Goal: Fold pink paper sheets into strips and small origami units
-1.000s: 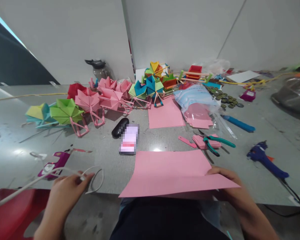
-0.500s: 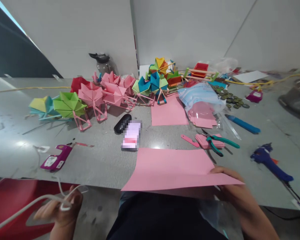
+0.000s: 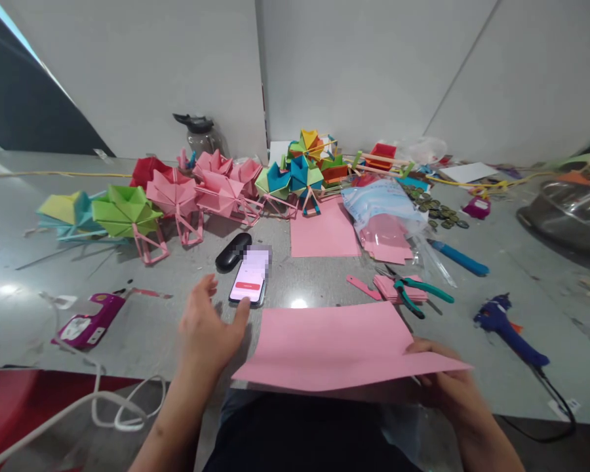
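Observation:
A large pink paper sheet (image 3: 324,347) lies at the table's front edge, its near side lifted and curled. My right hand (image 3: 440,370) grips the sheet's right side, thumb on top and fingers hidden beneath. My left hand (image 3: 211,324) is over the table left of the sheet, fingers apart, holding nothing. Its thumb is close to the lower edge of a phone (image 3: 250,278) with a lit screen; whether they touch I cannot tell. A black glasses case (image 3: 233,252) lies beside the phone. The white cable (image 3: 128,419) hangs below the table edge on the left.
Folded paper models (image 3: 128,210) stand along the back left. Green-handled pliers (image 3: 413,292) rest on small pink papers, near a pink cutter (image 3: 364,287). A blue glue gun (image 3: 514,331) lies at right. At left is a purple device (image 3: 91,321). A metal bowl (image 3: 570,210) stands far right.
My left hand has let go of the white cable and moved up and right, over the table beside the phone. My right hand still grips the pink sheet.

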Motion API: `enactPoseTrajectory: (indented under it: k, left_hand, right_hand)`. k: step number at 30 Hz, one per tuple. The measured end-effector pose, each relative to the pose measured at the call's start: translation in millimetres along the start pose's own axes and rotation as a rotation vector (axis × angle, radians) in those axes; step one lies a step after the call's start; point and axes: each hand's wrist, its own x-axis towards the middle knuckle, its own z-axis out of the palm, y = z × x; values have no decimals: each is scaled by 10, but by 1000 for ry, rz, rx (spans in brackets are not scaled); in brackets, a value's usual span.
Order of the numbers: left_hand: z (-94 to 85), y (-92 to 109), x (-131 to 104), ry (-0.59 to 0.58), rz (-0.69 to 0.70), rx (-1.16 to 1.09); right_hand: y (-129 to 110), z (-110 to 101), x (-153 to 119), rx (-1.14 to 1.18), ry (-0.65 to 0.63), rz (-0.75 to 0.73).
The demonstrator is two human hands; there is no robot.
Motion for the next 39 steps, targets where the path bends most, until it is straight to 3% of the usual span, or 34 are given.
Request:
enactPoseTrajectory:
  k: [2, 5, 9, 13, 20, 24, 29, 39]
  left_hand:
    - [61, 71, 222, -188, -32, 144]
    - [144, 129, 353, -394, -17, 299]
    - [223, 168, 408, -480, -8, 387]
    - [301, 226, 635, -576, -77, 521]
    - [380, 230, 1023, -602, -149, 458]
    - [390, 225, 998, -561, -185, 426]
    - [433, 291, 892, -605, -142, 496]
    - [412, 295, 867, -653, -107, 532]
  right_hand:
    - [-12, -2, 24, 76, -9, 48]
    - [-20, -2, 13, 186, -65, 128]
    - [10, 10, -38, 228, -74, 110]
    - [24, 27, -38, 210, -48, 211]
    - [40, 83, -3, 175, 78, 216]
    - [134, 98, -55, 268, 48, 309]
    - [232, 83, -107, 285, 31, 298]
    - [42, 121, -24, 210, 53, 231]
